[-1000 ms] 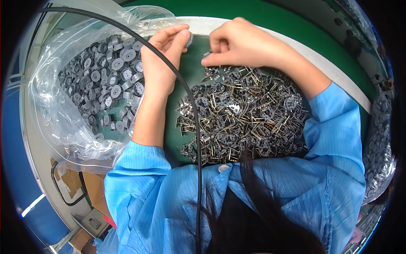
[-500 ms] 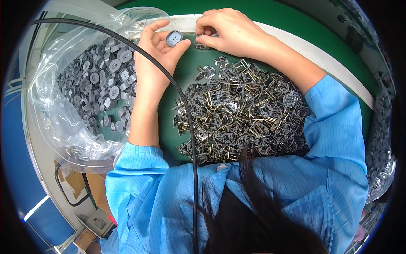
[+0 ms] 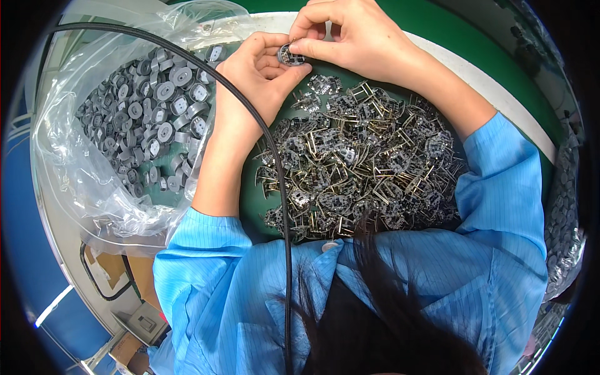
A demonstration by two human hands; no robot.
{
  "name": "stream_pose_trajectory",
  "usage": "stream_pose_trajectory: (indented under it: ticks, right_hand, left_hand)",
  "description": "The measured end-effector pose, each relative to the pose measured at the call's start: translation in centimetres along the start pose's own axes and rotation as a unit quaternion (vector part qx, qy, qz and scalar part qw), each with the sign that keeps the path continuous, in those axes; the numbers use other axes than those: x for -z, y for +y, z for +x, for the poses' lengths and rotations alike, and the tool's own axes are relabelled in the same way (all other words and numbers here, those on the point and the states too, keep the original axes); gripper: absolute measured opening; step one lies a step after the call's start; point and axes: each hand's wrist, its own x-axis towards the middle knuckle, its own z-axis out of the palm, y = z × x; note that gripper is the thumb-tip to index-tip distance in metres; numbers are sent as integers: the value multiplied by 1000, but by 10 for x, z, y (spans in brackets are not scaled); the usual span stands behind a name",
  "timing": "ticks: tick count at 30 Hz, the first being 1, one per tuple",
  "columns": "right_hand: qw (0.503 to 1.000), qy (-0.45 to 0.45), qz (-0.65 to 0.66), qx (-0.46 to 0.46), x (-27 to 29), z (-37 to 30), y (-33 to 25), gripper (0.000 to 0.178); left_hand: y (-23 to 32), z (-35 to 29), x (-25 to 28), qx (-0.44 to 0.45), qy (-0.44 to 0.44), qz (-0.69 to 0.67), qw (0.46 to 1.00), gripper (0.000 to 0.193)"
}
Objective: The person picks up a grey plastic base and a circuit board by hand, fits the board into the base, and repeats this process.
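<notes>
Over the green tabletop [image 3: 255, 210], the left hand [image 3: 255, 84] and, apparently, right hand [image 3: 359, 39] pinch a round part [image 3: 290, 57]; uneven pressure could dislodge it.

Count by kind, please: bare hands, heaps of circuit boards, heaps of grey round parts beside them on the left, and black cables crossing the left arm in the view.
Hands (left hand, right hand): 2
Heap of circuit boards: 1
Heap of grey round parts: 1
Black cable: 1
Total: 5
</notes>
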Motion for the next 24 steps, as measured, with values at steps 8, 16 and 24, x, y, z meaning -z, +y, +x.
stream_pose_trajectory:
  ticks: [8,16,24]
  right_hand:
    - [912,116,-315,237,-9,-12,1,16]
    - [992,-39,44,-109,2,-1,-10,27]
    - [986,115,-117,-14,18,30,26,20]
  left_hand:
    - [4,-4,-2,-4,8,2,1000,36]
    - [3,-2,-5,-44,26,1,999,37]
    - [4,4,28,-143,110,191,965,37]
